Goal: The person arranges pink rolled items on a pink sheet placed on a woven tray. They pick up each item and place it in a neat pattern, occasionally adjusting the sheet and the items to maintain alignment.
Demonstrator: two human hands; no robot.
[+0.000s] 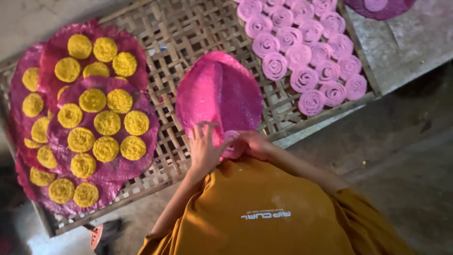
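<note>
1. A wide woven bamboo drying tray [174, 38] spans the frame, bearing at its left dark magenta round sheets [113, 170] dotted with yellow coiled noodle nests [107, 123], and at its far end rows of pale pink coiled noodle nests [302, 52].
2. A bright pink round flat sheet [218, 92] lies mid-tray, apart from the yellow batch; its near edge meets both hands.
3. The left hand [204, 150] rests on that near edge, fingers [202, 128] spread and fanned flat on the sheet.
4. The right hand [252, 144] curls beside it, fingers closed round a small pink coiled noodle nest [230, 141]; how tightly it is pinched cannot be told.
5. That coil sits at the sheet's near rim, between the two hands, touching the right fingertips and just beside the left thumb.
6. Risk, as judged: the soft coil may smear or unwind under a hard squeeze, and the thin sheet may crease or slide on the open weave should the spread hand drag.
</note>
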